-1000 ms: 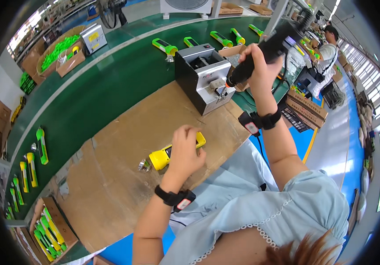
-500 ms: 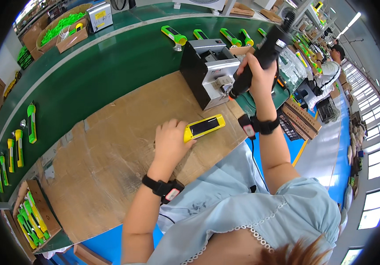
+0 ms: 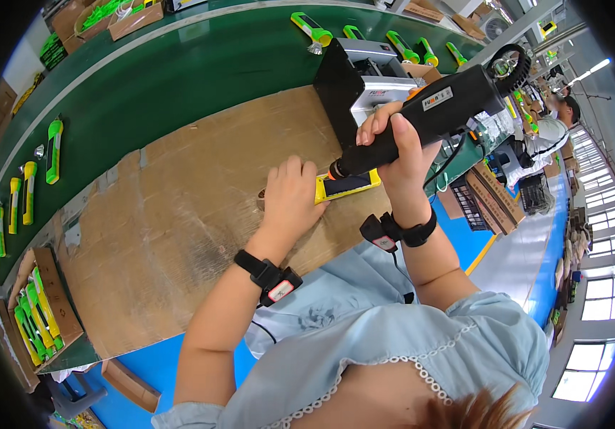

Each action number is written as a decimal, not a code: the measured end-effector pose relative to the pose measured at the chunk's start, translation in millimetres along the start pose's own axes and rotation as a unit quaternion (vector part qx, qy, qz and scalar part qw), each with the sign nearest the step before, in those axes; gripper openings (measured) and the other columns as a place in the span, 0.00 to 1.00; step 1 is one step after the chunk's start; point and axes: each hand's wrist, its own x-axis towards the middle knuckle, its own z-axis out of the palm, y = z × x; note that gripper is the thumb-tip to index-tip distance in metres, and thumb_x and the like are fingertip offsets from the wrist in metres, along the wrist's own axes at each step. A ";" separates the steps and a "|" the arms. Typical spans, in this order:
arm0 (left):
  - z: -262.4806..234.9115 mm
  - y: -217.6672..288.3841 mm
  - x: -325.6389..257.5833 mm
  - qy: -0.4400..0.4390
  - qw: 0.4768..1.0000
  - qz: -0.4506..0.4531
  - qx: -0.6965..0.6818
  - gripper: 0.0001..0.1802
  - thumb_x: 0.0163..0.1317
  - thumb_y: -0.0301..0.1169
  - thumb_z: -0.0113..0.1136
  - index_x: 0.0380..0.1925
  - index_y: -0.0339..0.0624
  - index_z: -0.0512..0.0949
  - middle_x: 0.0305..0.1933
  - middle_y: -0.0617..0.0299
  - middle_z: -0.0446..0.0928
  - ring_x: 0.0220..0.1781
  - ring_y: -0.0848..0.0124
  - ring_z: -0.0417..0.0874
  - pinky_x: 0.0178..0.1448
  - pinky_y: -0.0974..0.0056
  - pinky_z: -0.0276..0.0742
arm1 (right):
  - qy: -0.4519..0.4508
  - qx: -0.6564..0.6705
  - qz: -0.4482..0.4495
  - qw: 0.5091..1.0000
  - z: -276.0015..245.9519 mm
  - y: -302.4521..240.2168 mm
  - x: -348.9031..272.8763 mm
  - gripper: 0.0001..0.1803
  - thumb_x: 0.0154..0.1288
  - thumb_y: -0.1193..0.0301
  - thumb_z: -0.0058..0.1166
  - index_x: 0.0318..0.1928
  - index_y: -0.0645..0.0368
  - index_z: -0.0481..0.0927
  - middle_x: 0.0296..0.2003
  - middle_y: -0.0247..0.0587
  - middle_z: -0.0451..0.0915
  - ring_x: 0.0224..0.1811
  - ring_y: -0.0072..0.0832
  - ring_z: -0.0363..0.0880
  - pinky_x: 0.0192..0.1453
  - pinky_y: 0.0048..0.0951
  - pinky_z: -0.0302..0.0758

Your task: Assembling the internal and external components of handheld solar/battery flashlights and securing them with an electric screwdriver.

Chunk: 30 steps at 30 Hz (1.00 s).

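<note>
A yellow flashlight body with a dark panel (image 3: 347,185) lies on the brown cardboard mat (image 3: 179,207). My left hand (image 3: 291,196) presses down on its left end and holds it in place. My right hand (image 3: 393,146) grips a black electric screwdriver (image 3: 436,107), tilted, with its tip touching the left part of the yellow body. Both wrists wear black bands.
A black and grey machine (image 3: 361,79) stands just behind the mat. Green and yellow flashlights (image 3: 311,27) lie along the green conveyor belt (image 3: 179,71). More flashlights (image 3: 25,189) lie at the left and in a cardboard box (image 3: 36,314). Another person (image 3: 554,129) works at the far right.
My right hand has brought the screwdriver down from beside the machine onto the yellow body. My left hand has slid the body toward the machine and holds it down.
</note>
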 end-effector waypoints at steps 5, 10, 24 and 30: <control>2.0 0.7 -0.3 -0.002 1.000 0.001 -0.012 0.26 0.34 0.34 0.75 0.36 0.44 0.73 0.38 0.58 0.69 0.41 0.58 0.72 0.45 0.57 0.65 | -0.002 0.008 0.001 1.000 7.1 -4.6 -2.0 0.14 0.65 0.65 0.49 0.33 0.65 0.68 0.26 0.41 0.70 0.26 0.30 0.74 0.32 0.33 0.74; 2.5 -0.4 0.1 0.008 1.000 0.022 -0.008 0.27 0.33 0.31 0.74 0.37 0.44 0.71 0.40 0.57 0.68 0.43 0.57 0.71 0.46 0.57 0.65 | -0.020 -0.014 0.012 1.000 7.6 -7.8 -5.0 0.13 0.65 0.66 0.49 0.32 0.65 0.68 0.26 0.41 0.70 0.26 0.30 0.74 0.33 0.33 0.74; -2.8 4.1 2.3 -0.007 0.999 0.022 -0.030 0.25 0.36 0.33 0.73 0.36 0.42 0.71 0.38 0.56 0.69 0.42 0.56 0.73 0.46 0.56 0.66 | -0.001 -0.017 0.018 1.000 13.3 -0.1 -3.3 0.15 0.63 0.66 0.55 0.29 0.66 0.70 0.24 0.40 0.72 0.25 0.30 0.75 0.32 0.32 0.75; 1.9 2.2 -0.9 -0.045 0.999 -0.010 -0.017 0.27 0.37 0.39 0.73 0.35 0.40 0.71 0.37 0.55 0.71 0.41 0.56 0.73 0.43 0.56 0.67 | 0.036 0.037 0.016 0.999 23.6 12.1 -3.7 0.05 0.58 0.82 0.53 0.34 0.65 0.71 0.24 0.37 0.76 0.22 0.22 0.76 0.26 0.24 0.74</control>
